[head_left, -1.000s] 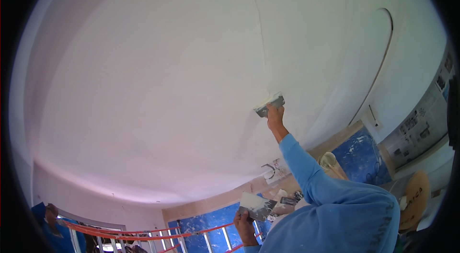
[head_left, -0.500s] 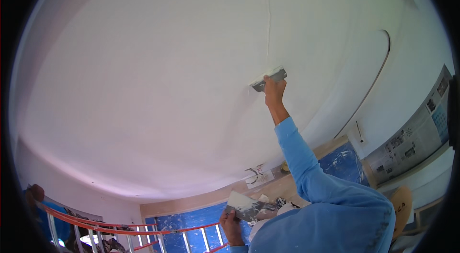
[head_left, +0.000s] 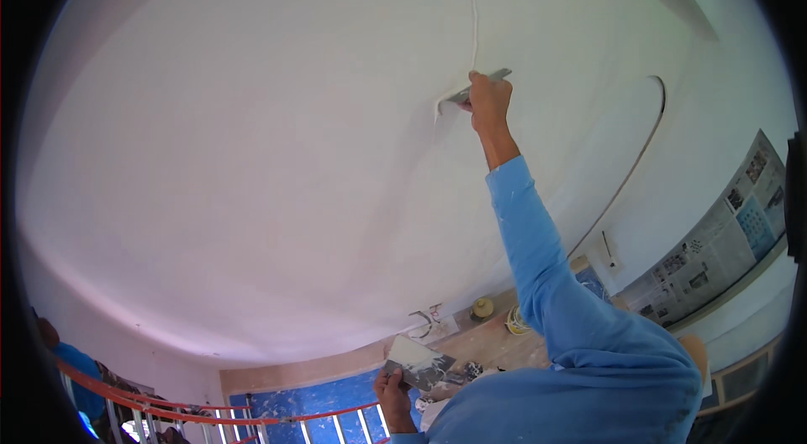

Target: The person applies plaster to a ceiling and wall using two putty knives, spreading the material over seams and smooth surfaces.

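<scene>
My right hand (head_left: 489, 103), raised in a blue sleeve, grips a wide putty knife (head_left: 502, 76) tilted against the pale plastered surface (head_left: 252, 108) overhead. A thin raised line of white compound (head_left: 475, 19) runs up from the blade, with a smear at its left end. Lower down, my left hand (head_left: 392, 393) holds a second broad blade (head_left: 420, 368) carrying a patch of white compound.
Red-railed ladders (head_left: 277, 421) span the lower left, near a person in blue (head_left: 80, 377). Blue sheeting (head_left: 303, 389) lines the floor. Newspaper (head_left: 706, 246) covers a strip at right. A cable (head_left: 639, 158) curves across the surface, and small containers (head_left: 481, 308) sit below.
My right hand has moved steadily upward along the line of compound, and its knife is now more tilted. My left hand and its blade have shifted leftward in the view.
</scene>
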Motion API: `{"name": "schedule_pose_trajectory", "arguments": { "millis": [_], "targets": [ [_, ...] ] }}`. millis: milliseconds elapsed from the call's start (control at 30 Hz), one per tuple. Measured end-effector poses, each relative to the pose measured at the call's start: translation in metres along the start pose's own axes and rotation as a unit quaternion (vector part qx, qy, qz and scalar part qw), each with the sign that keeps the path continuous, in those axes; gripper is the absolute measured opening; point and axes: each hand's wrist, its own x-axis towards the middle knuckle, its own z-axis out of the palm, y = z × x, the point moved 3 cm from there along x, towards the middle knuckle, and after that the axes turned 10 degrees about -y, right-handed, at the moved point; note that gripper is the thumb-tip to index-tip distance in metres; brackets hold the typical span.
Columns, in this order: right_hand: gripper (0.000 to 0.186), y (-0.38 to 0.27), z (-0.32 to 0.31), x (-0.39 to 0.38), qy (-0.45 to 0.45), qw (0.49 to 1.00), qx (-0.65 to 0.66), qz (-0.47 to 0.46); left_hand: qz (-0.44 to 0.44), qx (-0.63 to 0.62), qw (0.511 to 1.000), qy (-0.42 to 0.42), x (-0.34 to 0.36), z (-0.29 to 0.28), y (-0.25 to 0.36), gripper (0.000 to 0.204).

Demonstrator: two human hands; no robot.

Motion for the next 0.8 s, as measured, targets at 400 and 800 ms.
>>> {"name": "schedule_pose_trajectory", "arguments": {
  "millis": [400, 800],
  "targets": [
    [0.03, -0.118, 0.023, 0.018, -0.01, 0.998, -0.061, -0.029, -0.018, 0.012, 1.0, -0.023, 0.003, 0.005, 0.008, 0.023],
    [0.033, -0.217, 0.055, 0.03, -0.038, 0.994, -0.056, -0.084, -0.018, 0.01, 1.0, -0.024, 0.011, 0.005, 0.005, 0.024]
  ]
}}
